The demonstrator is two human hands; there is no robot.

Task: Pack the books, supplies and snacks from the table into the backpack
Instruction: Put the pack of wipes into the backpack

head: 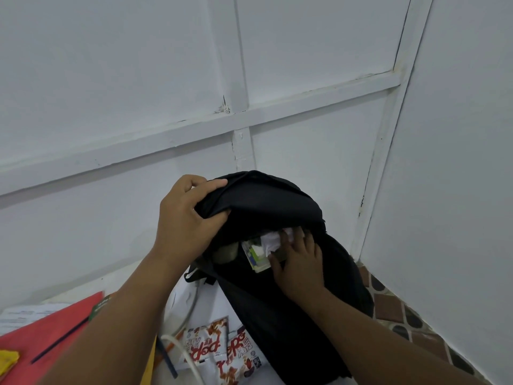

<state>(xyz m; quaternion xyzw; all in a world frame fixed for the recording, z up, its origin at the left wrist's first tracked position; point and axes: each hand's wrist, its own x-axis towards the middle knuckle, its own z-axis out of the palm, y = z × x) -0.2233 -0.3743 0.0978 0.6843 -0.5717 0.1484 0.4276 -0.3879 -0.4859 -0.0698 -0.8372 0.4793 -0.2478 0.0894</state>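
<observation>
the soft black fabric backpack [277, 301] stands on the counter [211, 295]; its top flap is gripped by the left hand [186, 220], while a white-and-green packet [256, 252] inside is pressed by the right hand's [299, 265] straight fingers

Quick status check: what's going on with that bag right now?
Left hand grips black backpack flap, holding it open. Right hand presses items inside. Snack packets wait on table.

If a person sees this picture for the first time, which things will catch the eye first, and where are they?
In the centre, a black backpack stands open against the white wall. The left hand grips its top flap, and the right hand pushes a book and white paper into the opening. At the bottom, two red-and-white snack packets lie on the table beside a red folder.
</observation>
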